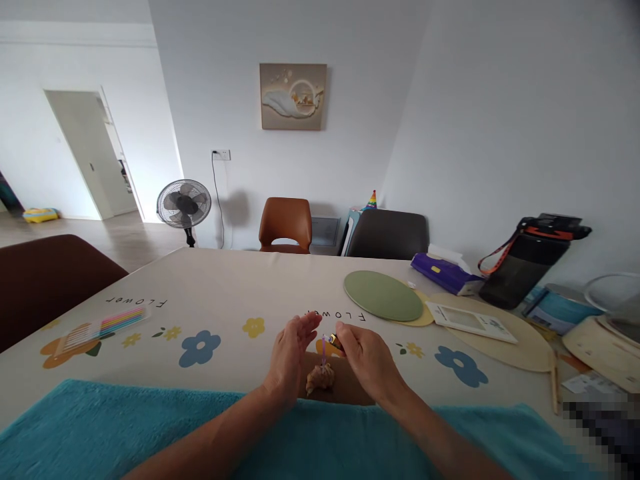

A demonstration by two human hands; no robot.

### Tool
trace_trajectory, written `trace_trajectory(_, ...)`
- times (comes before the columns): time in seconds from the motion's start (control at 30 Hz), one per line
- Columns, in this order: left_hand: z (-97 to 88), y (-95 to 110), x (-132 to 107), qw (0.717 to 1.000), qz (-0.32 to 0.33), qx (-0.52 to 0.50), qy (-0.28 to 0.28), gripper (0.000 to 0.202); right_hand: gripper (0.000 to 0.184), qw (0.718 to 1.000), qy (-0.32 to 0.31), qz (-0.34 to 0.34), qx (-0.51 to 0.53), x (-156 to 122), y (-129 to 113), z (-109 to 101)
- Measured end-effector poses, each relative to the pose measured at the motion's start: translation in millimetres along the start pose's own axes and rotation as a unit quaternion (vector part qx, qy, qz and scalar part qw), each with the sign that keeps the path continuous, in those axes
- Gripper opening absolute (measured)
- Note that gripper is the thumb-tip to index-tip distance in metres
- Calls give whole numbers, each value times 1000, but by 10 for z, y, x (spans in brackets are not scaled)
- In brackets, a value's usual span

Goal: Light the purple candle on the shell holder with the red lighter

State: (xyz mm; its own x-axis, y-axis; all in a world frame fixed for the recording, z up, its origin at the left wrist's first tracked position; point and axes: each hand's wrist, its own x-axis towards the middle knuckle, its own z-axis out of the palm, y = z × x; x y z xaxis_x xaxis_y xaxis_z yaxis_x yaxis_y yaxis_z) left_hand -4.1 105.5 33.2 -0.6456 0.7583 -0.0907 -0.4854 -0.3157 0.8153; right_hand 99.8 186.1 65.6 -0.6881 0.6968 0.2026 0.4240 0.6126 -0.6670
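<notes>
A small pastry (pixel 321 379) lies on a brown board (pixel 350 390) at the near edge of the table. A thin purple candle (pixel 323 349) stands upright in it. My right hand (pixel 367 360) pinches a small lighter (pixel 335 342) right beside the candle's top. My left hand (pixel 291 353) is open, fingers together and slightly cupped, on the candle's left side, close to it without touching.
A blue towel (pixel 150 427) covers the near edge. A pack of coloured candles (pixel 103 328) lies far left. Green (pixel 383 295) and cream (pixel 500 340) placemats, a tissue pack (pixel 445 273), a black bottle (pixel 525 263) and bowls crowd the right. Chairs stand around the table.
</notes>
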Motion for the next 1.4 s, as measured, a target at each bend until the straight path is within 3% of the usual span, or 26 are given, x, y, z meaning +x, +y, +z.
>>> trace_trajectory(0.3, -32, -18, 17, 1000, 3, 10, -2, 36, 44, 1000, 0, -14, -18, 24, 46, 3)
trace_trajectory(0.47, -18, 1, -2, 1000, 2, 8, 1, 36, 47, 995, -5, 57, 83, 136, 203, 7)
trace_trajectory(0.57, -21, 0, -3, 1000, 1, 14, -2, 37, 51, 966, -3, 151, 208, 222, 356, 25)
trace_trajectory(0.7, -48, -25, 11, 1000, 5, 18, -6, 37, 54, 899, 37, 255, 354, 311, 544, 49)
trace_trajectory(0.8, -62, -41, 19, 1000, 4, 17, -7, 36, 53, 859, 77, 277, 423, 354, 631, 53)
trace_trajectory(0.9, -54, -41, 16, 1000, 1, 13, 1, 36, 52, 840, 104, 276, 455, 372, 679, 61)
trace_trajectory(1.17, -18, 2, -24, 1000, -18, 12, 10, 35, 52, 856, 101, 268, 431, 376, 764, 107)
trace_trajectory(1.4, -40, -38, -3, 1000, -14, 21, 6, 37, 50, 865, 97, 284, 402, 367, 688, 71)
